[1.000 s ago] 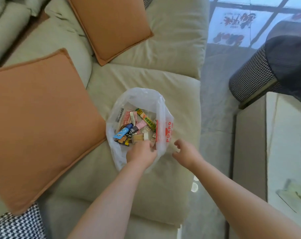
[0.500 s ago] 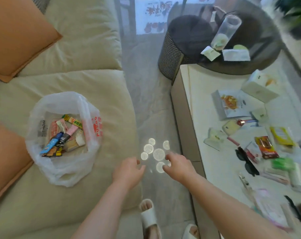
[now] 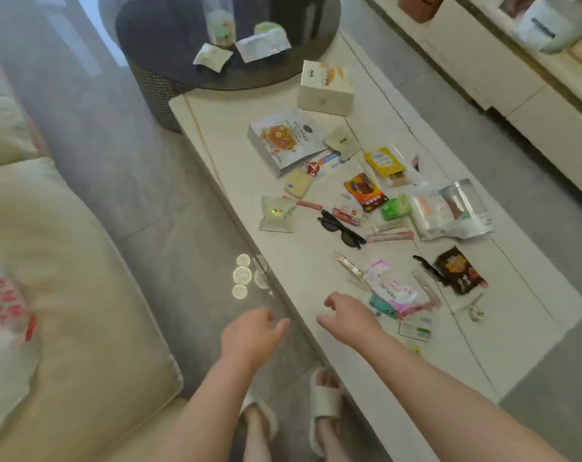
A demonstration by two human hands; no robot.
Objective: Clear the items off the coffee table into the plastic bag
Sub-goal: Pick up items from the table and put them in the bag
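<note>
- Sofa [image 3: 66, 295] of cream cushions fills the left side, and the plastic bag [image 3: 3, 315], white with red print, lies on its seat at the far left edge, blurred and partly cut off.
- Worktop [image 3: 249, 128], long and pale, runs from the near right up toward a round dark side table [image 3: 169, 45] at its far end.
- A white carton [image 3: 326, 88] stands at the far end of the worktop, with a flat snack box [image 3: 283, 138] printed with a food picture just nearer.
- A clear, crinkled packet [image 3: 449, 211] lies at the right side, a dark snack packet [image 3: 459, 270] nearer than it.
- Black sunglasses [image 3: 341, 228] lie folded mid-worktop among small sachets and sticks.
- A pink-and-white wipes pack [image 3: 396, 290] sits just beyond the right hand.
- The right hand [image 3: 349, 316] hovers over the near part of the worktop, fingers loosely curled and holding nothing.
- The left hand [image 3: 249, 335] hangs over the floor between sofa and worktop, fingers relaxed and empty.
- Two feet in white slippers [image 3: 322, 398] stand on the grey floor below the arms.
</note>
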